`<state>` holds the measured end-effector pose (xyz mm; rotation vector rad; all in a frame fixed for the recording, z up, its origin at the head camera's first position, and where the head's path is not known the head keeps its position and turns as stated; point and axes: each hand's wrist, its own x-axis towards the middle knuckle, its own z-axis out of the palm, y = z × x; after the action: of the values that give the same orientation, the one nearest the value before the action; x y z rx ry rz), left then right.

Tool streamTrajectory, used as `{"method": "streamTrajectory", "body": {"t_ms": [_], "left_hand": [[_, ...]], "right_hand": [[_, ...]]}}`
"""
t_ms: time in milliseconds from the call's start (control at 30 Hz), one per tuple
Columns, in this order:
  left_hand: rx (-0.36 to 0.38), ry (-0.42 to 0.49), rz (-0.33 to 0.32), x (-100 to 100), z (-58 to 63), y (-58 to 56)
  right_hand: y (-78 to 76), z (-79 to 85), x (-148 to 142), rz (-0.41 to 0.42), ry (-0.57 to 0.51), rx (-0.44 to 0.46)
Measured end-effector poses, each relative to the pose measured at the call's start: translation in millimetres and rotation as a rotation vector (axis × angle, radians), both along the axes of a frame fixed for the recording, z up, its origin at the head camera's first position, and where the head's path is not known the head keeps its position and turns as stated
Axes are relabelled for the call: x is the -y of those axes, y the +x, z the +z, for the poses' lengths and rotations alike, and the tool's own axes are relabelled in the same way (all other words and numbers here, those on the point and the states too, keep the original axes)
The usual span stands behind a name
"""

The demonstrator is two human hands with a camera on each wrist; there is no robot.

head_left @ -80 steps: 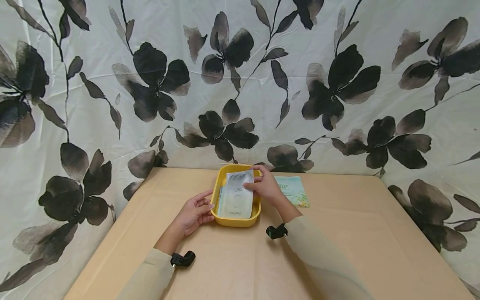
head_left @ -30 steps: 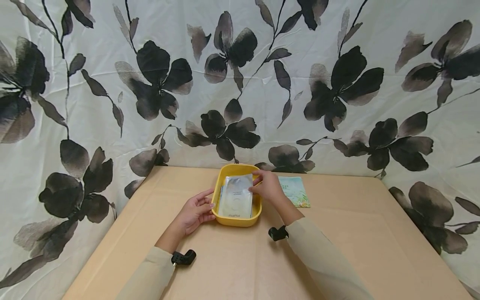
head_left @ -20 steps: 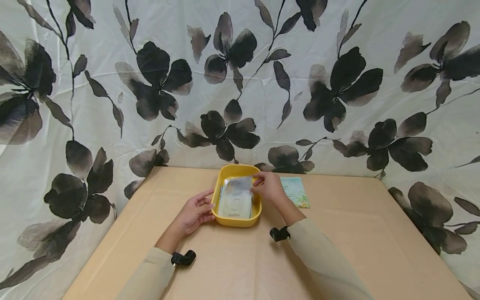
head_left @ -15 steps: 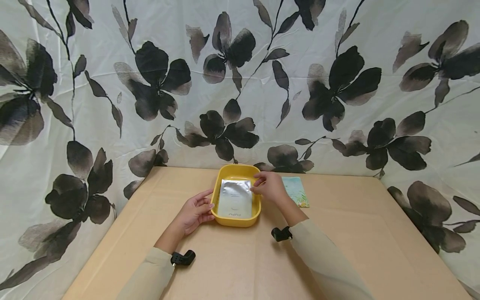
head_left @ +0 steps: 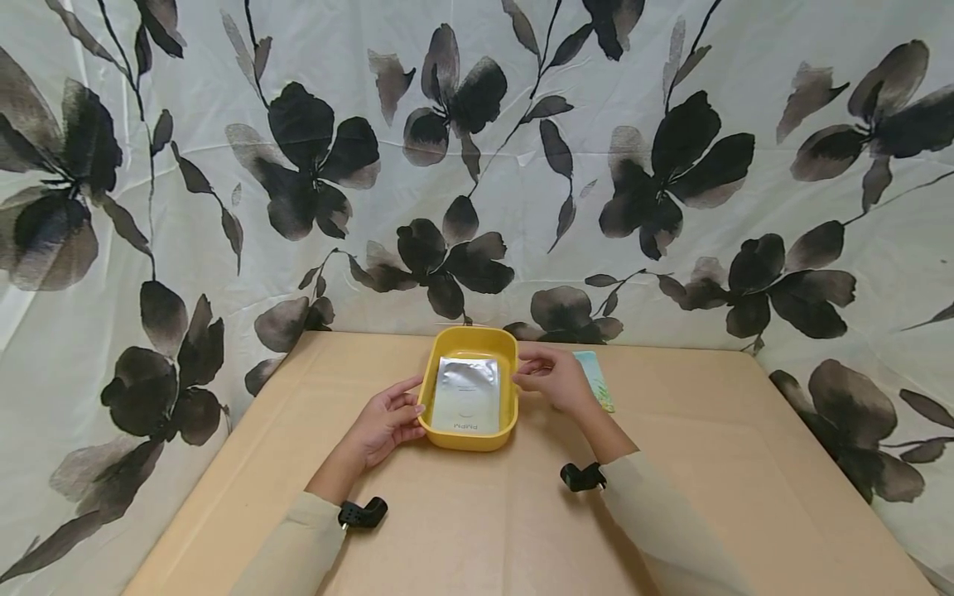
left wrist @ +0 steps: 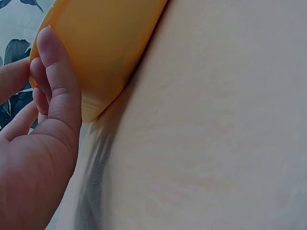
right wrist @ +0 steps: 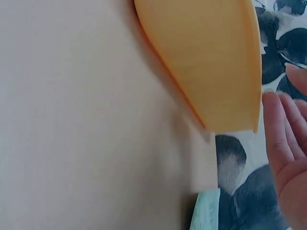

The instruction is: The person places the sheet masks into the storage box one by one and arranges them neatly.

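A yellow rectangular tray (head_left: 468, 443) stands near the back edge of the table. Flat inside it lies a foil sachet (head_left: 467, 397), silver at its far end and pale with small print below. My left hand (head_left: 383, 426) holds the tray's left side; in the left wrist view its thumb and fingers (left wrist: 60, 86) are at the rim of the tray wall (left wrist: 110, 48). My right hand (head_left: 555, 381) is just off the tray's right side, its fingers loosely bent with nothing between them. In the right wrist view those fingers (right wrist: 276, 124) stand apart from the tray (right wrist: 206, 62).
A light blue-green packet with a plant print (head_left: 596, 385) lies on the table right of the tray, partly behind my right hand. Behind the tan table (head_left: 462, 521) hangs a white cloth with dark flowers (head_left: 551, 207). Each wrist wears a black camera (head_left: 363, 513).
My right hand has let go of the sachet, which dropped flat in the tray. It has moved right, out past the rim, covering more of the blue-green packet. The left hand stays at the tray.
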<state>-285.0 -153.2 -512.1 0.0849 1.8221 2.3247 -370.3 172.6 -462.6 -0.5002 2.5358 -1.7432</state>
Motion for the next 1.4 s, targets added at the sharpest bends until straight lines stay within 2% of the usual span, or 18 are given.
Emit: {"method": "streamTrajectory", "body": {"t_ms": [200,467,800,1400], "left_hand": [[0.005,0.000,0.000,0,0.1,-0.1],[0.007,-0.001,0.008,0,2.8,1.1],[0.001,0.001,0.005,1,4.0,-0.1],[0.000,-0.003,0.002,-1,4.5,0.4]], "right_hand": [[-8.4,-8.8,-22,0.066,-0.045,-0.015],[-18.3,-17.6,-49,0.103,-0.026,-0.069],[-36.7,-32.0,-79,0.135,0.113,-0.146],[-62.2,-41.3,-115,0.013,0.176,-0.092]]}}
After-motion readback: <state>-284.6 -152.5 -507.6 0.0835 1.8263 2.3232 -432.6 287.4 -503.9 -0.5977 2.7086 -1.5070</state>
